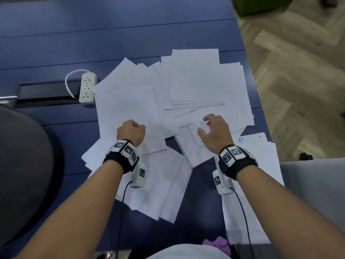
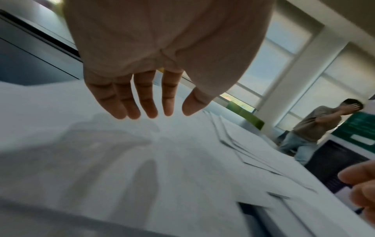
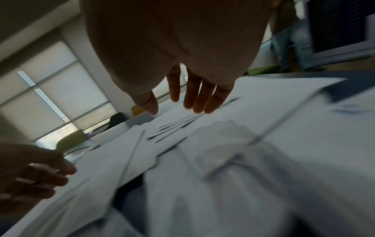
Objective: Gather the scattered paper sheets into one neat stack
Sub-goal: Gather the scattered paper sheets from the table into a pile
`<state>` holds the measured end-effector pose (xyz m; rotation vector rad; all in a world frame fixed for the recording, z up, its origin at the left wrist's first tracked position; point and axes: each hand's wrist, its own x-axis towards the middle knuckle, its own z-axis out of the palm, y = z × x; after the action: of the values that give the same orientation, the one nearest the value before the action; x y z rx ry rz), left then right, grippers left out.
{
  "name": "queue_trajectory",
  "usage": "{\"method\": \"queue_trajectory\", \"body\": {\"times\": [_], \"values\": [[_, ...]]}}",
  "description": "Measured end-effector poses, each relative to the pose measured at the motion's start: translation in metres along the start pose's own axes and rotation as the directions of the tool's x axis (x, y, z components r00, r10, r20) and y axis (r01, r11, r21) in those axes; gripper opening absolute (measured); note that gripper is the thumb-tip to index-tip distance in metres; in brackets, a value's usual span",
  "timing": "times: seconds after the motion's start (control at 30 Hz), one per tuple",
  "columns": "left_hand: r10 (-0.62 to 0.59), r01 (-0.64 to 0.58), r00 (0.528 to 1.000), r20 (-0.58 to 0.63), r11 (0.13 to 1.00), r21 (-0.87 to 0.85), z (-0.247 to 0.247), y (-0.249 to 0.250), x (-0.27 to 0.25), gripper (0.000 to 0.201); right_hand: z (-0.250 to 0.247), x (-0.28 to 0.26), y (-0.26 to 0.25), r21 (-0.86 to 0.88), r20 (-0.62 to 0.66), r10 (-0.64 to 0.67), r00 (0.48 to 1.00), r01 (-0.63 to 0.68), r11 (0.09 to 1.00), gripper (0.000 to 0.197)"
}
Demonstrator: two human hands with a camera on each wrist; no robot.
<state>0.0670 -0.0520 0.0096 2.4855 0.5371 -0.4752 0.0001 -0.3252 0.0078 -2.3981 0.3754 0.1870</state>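
Many white paper sheets lie scattered and overlapping on a dark blue table (image 1: 56,43). One fan of sheets (image 1: 194,81) lies far right, a broad sheet (image 1: 127,109) left of centre, and more sheets (image 1: 158,184) near me. My left hand (image 1: 131,130) hovers over the broad sheet with its fingers (image 2: 150,110) hanging down nearly straight, holding nothing. My right hand (image 1: 212,128) hovers with spread fingers (image 3: 190,102) over the sheets (image 3: 223,144) just below the fan, also holding nothing. Both wrist views are blurred.
A white power strip (image 1: 87,88) with its cord lies beside a black cable slot (image 1: 46,92), left of the papers. The table's right edge (image 1: 261,101) runs close to the sheets. A dark chair (image 1: 22,165) stands left, a grey seat (image 1: 313,184) right. A person (image 2: 316,128) stands beyond.
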Motion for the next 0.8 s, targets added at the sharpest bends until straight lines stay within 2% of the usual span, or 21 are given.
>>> {"method": "queue_trajectory", "body": {"times": [0.07,0.17,0.27,0.43,0.5,0.6,0.67,0.73,0.8], "values": [[-0.053,0.054,0.998,-0.019,0.997,0.059,-0.014,-0.021,0.018,0.037,0.020,0.012,-0.031,0.017,0.111,-0.031,0.993,0.029,0.999,0.040],[-0.123,0.125,0.992,-0.018,0.982,0.139,-0.026,-0.044,0.035,0.051,0.049,0.027,-0.072,0.005,0.208,-0.050,0.977,0.050,0.999,0.049],[-0.165,0.164,0.986,-0.005,0.975,0.148,-0.029,-0.057,0.043,0.054,0.074,0.041,-0.104,-0.045,0.287,0.009,0.958,0.004,0.999,0.063],[-0.215,0.216,0.976,-0.024,0.966,0.138,-0.032,-0.073,0.057,0.073,0.109,0.061,-0.133,-0.088,0.324,0.135,0.937,-0.112,0.990,0.063],[-0.195,0.198,0.980,-0.035,0.971,0.133,-0.033,-0.080,0.059,0.078,0.119,0.065,-0.141,-0.071,0.311,0.184,0.933,-0.170,0.983,0.061],[-0.212,0.212,0.977,-0.024,0.977,-0.001,-0.034,-0.085,0.061,0.092,0.132,0.064,-0.147,-0.058,0.287,0.266,0.920,-0.261,0.964,0.058],[-0.244,0.243,0.970,-0.006,0.966,-0.088,-0.032,-0.091,0.064,0.091,0.139,0.061,-0.147,-0.045,0.276,0.304,0.912,-0.303,0.952,0.066],[-0.253,0.252,0.967,0.006,0.960,-0.123,-0.031,-0.095,0.064,0.079,0.144,0.060,-0.146,-0.031,0.279,0.324,0.904,-0.328,0.944,0.073],[-0.250,0.250,0.968,0.017,0.959,-0.132,-0.031,-0.095,0.061,0.066,0.145,0.059,-0.147,-0.055,0.299,0.339,0.892,-0.338,0.939,0.069]]}}
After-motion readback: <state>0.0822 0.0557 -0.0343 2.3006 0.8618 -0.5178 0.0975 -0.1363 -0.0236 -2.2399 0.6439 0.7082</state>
